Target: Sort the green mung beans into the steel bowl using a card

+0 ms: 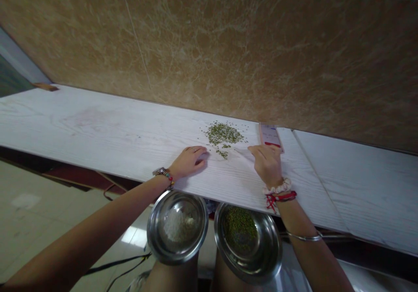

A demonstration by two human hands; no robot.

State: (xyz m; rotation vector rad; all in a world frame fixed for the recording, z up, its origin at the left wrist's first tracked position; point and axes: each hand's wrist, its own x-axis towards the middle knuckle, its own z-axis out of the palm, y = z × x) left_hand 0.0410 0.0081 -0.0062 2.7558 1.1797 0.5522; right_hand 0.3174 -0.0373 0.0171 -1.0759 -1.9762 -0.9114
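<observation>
A loose pile of small green beans (224, 134), which look like mung beans, lies spread on the white wood-grain tabletop (143, 139). A smaller cluster has come away at its near side. At the left of the beans, my left hand (188, 160) rests on the table with its thumb apart from the fingers, holding nothing. On the other side, my right hand (268, 163) is closed on a thin pale sheet (244, 158), whose far edge lies by the small cluster. Whether the sheet is paper or plastic, I cannot tell.
Below the table edge, a steel bowl with white grains (159, 241) stands on my left leg and a steel bowl with green beans (272, 257) on my right. A phone-like flat object (270, 135) lies behind my right hand. A brown marbled wall (209, 48) borders the table.
</observation>
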